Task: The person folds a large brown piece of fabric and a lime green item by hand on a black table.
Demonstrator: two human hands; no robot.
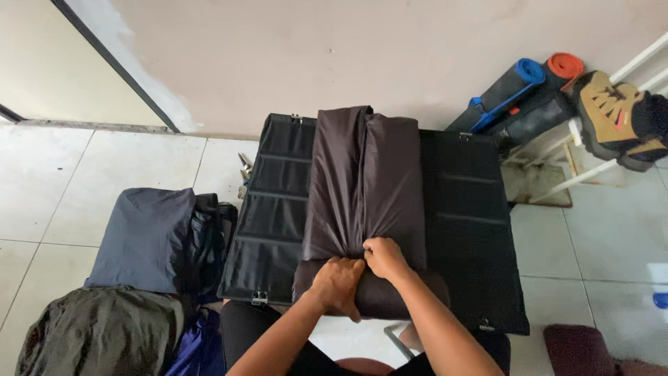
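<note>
A long dark brown padded cloth [365, 181], like a sleeping bag, lies folded lengthwise on a black folding table [470, 230]. Its near end is wound into a thick roll [390, 296] at the table's front edge. My left hand [339, 285] presses down on top of the roll with curled fingers. My right hand [384, 256] grips the bunched fabric just beyond the roll, right beside the left hand. Both forearms reach in from the bottom of the view.
A grey-blue bundle [142, 237] and dark bags sit on the tiled floor at left, with an olive garment [101, 334] nearer. Rolled mats [518, 87] and tan boots [616, 115] on a white rack stand at the right wall. A maroon cushion [581, 348] lies bottom right.
</note>
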